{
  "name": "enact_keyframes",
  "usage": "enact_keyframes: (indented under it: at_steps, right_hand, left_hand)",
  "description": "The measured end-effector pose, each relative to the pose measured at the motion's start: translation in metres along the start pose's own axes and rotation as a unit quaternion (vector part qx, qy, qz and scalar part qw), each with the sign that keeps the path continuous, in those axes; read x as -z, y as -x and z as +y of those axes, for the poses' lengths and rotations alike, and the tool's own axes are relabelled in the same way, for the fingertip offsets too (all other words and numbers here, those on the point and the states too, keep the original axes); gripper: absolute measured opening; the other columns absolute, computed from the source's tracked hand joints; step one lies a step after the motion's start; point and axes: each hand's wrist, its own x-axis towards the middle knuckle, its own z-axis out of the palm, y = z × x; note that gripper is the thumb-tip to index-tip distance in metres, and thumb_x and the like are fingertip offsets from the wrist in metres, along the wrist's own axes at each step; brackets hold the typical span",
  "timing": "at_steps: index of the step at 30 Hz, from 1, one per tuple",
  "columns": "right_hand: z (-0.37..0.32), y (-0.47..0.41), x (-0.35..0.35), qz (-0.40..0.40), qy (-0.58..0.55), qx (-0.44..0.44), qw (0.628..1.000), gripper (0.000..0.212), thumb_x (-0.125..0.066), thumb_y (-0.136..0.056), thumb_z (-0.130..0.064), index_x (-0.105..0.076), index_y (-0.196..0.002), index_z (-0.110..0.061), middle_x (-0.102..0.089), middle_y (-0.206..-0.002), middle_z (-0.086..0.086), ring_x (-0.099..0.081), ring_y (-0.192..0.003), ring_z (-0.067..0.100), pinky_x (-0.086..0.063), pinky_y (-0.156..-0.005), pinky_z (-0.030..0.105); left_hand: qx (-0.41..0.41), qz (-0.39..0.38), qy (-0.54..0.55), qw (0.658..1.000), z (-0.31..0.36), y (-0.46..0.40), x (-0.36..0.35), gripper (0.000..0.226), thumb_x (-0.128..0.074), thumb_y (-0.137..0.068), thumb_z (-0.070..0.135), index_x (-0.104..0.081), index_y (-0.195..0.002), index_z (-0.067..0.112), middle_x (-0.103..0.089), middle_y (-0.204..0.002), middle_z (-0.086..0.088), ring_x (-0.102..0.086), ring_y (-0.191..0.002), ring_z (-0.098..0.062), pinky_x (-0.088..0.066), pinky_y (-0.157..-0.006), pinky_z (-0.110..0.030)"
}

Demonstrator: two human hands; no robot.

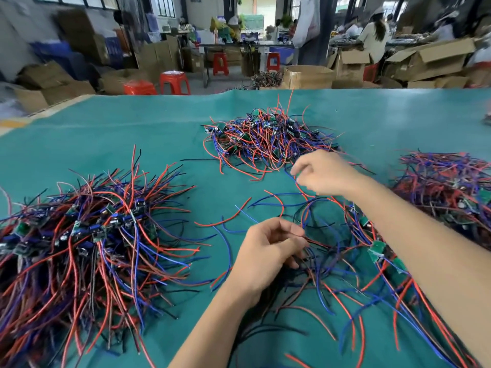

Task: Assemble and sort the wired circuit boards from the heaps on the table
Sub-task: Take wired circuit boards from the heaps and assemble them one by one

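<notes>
Fingers of my left hand (268, 251) are curled together, pinching a thin dark wire at their tips; my right hand (322, 172) hovers with its fingers loosely curled and I cannot tell whether it grips anything, though a red wire crosses just under its fingertips. Taking my left hand as the landmark and reading from left to right: well to its left lies the biggest heap (87, 243), a dense bundle of red, blue and black wires with small green boards and dark parts at its heart, the leads fanned out in roughly one direction, which I judge to be the sorted stack. Touching my left hand and spreading to its right is the loose tangle (342, 264) I am working from, with a couple of green boards (377, 249) showing near my right forearm. Beyond my left hand, farther across the teal desk (132, 128), sits a rounder untidy heap (268, 136) of boards and wires, and my right hand is near its front edge. Far to the right of my left hand is another thick heap (449, 192), blurred, so I cannot say if it is sorted. By my reckoning a good share is done, but the far heap and the tangle under my hands remain.
</notes>
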Motion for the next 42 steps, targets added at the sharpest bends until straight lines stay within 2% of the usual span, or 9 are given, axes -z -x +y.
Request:
enact_keyframes:
  at_steps: [5, 8, 13, 18, 20, 27, 31, 35, 42]
  right_hand:
    - [-0.003, -0.067, -0.024, -0.024, -0.016, -0.026, 0.999, 0.063, -0.049, -0.088, -0.001, -0.053, -0.145, -0.025, -0.054, -0.145, 0.01, -0.067, -0.068, 0.024, -0.052, -0.055, 0.029]
    - [-0.001, -0.088, -0.038, -0.049, -0.058, -0.07, 0.995, 0.066, -0.055, -0.089, -0.004, -0.049, -0.149, -0.029, -0.059, -0.123, 0.014, -0.054, -0.062, 0.021, -0.044, -0.048, 0.023]
    - [0.009, -0.09, -0.048, 0.062, -0.161, -0.103, 0.98, 0.043, -0.062, -0.082, -0.002, -0.078, -0.11, -0.03, -0.069, -0.089, 0.0, -0.053, -0.056, 0.016, -0.04, -0.045, 0.017]
    - [0.016, -0.054, -0.034, 0.16, -0.239, -0.118, 0.95, 0.019, -0.069, -0.08, -0.014, -0.083, -0.084, -0.027, -0.077, -0.088, -0.002, -0.067, -0.091, 0.023, -0.058, -0.085, 0.038]
    - [0.013, -0.024, -0.026, 0.17, -0.289, -0.109, 0.936, 0.023, -0.068, -0.079, -0.011, -0.079, -0.075, -0.03, -0.074, -0.076, -0.004, -0.065, -0.081, 0.022, -0.058, -0.08, 0.041]
    - [-0.025, 0.117, -0.035, 0.141, -0.201, 0.028, 0.969, 0.024, -0.069, -0.078, -0.007, -0.081, -0.085, -0.027, -0.072, -0.072, -0.021, -0.064, -0.071, -0.001, -0.045, -0.066, 0.012]
    - [-0.039, 0.15, -0.056, 0.188, -0.128, 0.105, 0.968, 0.012, -0.065, -0.07, -0.004, -0.072, -0.075, -0.011, -0.075, -0.093, 0.004, -0.053, -0.082, 0.018, -0.044, -0.081, 0.036]
    - [-0.031, 0.149, -0.062, 0.143, -0.271, 0.045, 0.951, 0.023, -0.072, -0.076, -0.003, -0.078, -0.076, -0.026, -0.067, -0.102, -0.029, -0.064, -0.081, 0.012, -0.049, -0.081, 0.02]
    - [-0.023, 0.143, -0.062, 0.196, -0.477, -0.004, 0.857, 0.009, -0.077, -0.08, -0.011, -0.072, -0.082, -0.018, -0.079, -0.086, -0.003, -0.076, -0.08, 0.017, -0.059, -0.077, 0.031]
  left_hand:
    - [0.003, -0.006, 0.011, 1.0, -0.001, -0.002, 0.001, 0.013, -0.062, -0.088, -0.01, -0.062, -0.093, 0.003, -0.063, -0.082, -0.02, -0.059, -0.061, -0.014, -0.048, -0.053, -0.018]
    - [0.004, -0.006, 0.009, 1.0, -0.003, -0.002, 0.002, 0.013, -0.062, -0.088, -0.009, -0.063, -0.092, 0.004, -0.063, -0.082, -0.019, -0.059, -0.062, -0.014, -0.049, -0.053, -0.019]
    - [0.006, -0.007, 0.007, 1.0, -0.003, -0.002, 0.003, 0.014, -0.06, -0.089, -0.009, -0.062, -0.091, 0.005, -0.064, -0.081, -0.017, -0.059, -0.06, -0.011, -0.049, -0.053, -0.018]
    - [0.01, -0.007, 0.014, 1.0, -0.001, -0.002, 0.002, 0.014, -0.059, -0.09, -0.01, -0.062, -0.092, 0.003, -0.066, -0.079, -0.013, -0.059, -0.058, -0.011, -0.049, -0.052, -0.018]
    - [0.011, -0.002, 0.022, 1.0, -0.001, -0.002, 0.002, 0.013, -0.058, -0.09, -0.01, -0.062, -0.093, 0.002, -0.066, -0.078, -0.013, -0.059, -0.057, -0.011, -0.048, -0.052, -0.018]
    - [0.026, 0.025, 0.124, 0.992, 0.001, -0.005, 0.001, 0.019, -0.05, -0.102, 0.013, -0.064, -0.107, 0.003, -0.07, -0.087, -0.011, -0.064, -0.063, -0.014, -0.052, -0.054, -0.021]
    - [0.03, 0.031, 0.103, 0.994, 0.001, -0.003, 0.002, 0.019, -0.053, -0.101, 0.015, -0.069, -0.094, 0.007, -0.068, -0.083, -0.012, -0.064, -0.066, -0.018, -0.052, -0.056, -0.023]
    - [0.017, 0.072, 0.087, 0.993, -0.004, -0.005, 0.006, 0.011, -0.057, -0.097, 0.007, -0.066, -0.092, 0.004, -0.066, -0.084, -0.017, -0.062, -0.077, -0.028, -0.054, -0.067, -0.032]
    - [-0.001, 0.049, 0.106, 0.993, -0.007, -0.005, 0.007, 0.007, -0.06, -0.096, 0.008, -0.063, -0.09, 0.01, -0.067, -0.08, -0.01, -0.063, -0.068, -0.015, -0.053, -0.062, -0.023]
